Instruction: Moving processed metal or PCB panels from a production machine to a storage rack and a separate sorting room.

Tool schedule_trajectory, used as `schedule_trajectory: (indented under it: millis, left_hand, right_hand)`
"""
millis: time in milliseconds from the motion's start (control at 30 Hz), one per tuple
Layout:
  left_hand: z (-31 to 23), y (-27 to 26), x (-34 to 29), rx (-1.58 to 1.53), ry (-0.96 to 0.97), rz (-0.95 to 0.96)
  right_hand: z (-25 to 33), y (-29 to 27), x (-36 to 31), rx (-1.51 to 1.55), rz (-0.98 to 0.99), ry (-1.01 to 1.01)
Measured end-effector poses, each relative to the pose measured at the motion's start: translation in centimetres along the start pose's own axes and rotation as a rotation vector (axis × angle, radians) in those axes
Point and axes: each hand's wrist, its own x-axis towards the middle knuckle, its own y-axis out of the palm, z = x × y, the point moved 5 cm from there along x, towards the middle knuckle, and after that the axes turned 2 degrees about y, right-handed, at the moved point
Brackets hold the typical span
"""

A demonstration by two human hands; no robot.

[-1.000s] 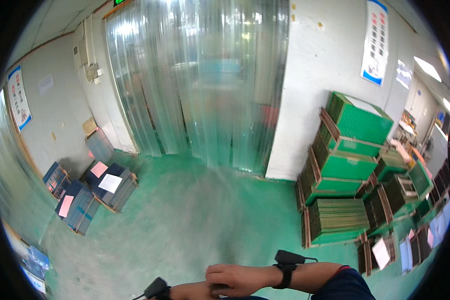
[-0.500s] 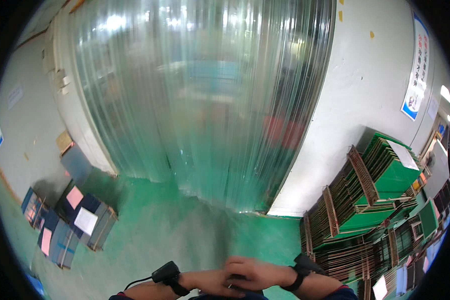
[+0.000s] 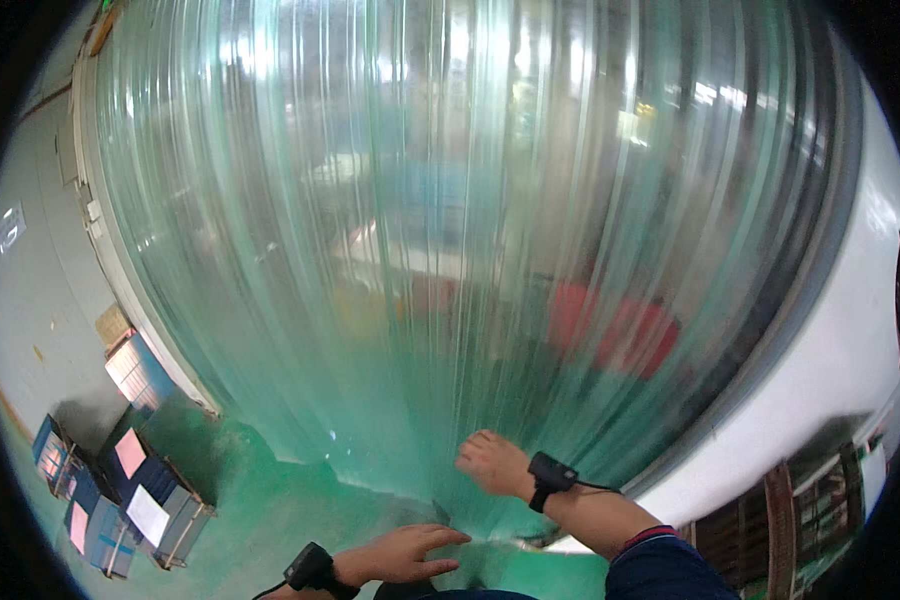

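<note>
A clear plastic strip curtain hangs right in front of me, its lower ends near the green floor. My right hand is raised before the lower strips, knuckles up, fingers curled in, with nothing visible in it. Whether it touches the strips I cannot tell. Lower and to the left, my left hand is held palm down, thumb and fingers apart, with nothing in it. Each wrist carries a black strapped device, the left one and the right one.
On the left floor stand dark stacked bins with pink and white sheets. A white wall borders the curtain on the right, with brown racks below it. Through the strips, blurred red shapes and a pale surface show.
The curtain now fills more of the view, as I have come closer. My hands, together before, have parted; the right has risen toward the strips, while the left stays low.
</note>
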Motion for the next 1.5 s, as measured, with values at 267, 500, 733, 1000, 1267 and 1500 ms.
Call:
schedule_trajectory:
  millis: [267, 500, 733, 1000, 1267, 1500]
  left_hand:
    - [15.0, -15.4, 18.2, -0.385, -0.073, 0.034]
    - [27.7, -27.7, 29.2, -0.855, -0.169, -0.41]
    - [39.3, -33.9, 35.9, -0.848, -0.276, -1.014]
    - [45.9, -34.7, 64.1, -1.183, -0.535, -1.122]
    - [48.9, -40.9, 97.3, -0.978, -0.266, -0.435]
    - [57.3, -51.1, 118.2, -1.118, -0.179, -0.497]
  right_hand:
    - [-28.8, 3.2, -2.6, -0.209, 0.023, 0.231]
    - [-48.3, -5.4, -20.0, -0.636, 0.169, 0.962]
    - [-61.8, -1.4, -49.3, -0.977, 0.363, 1.539]
    - [-95.6, 8.5, -41.7, 0.051, -0.465, 1.649]
    - [-120.7, 11.4, -9.6, 0.075, -0.133, 0.892]
    - [-133.0, 19.4, -43.6, 0.659, -0.468, 1.556]
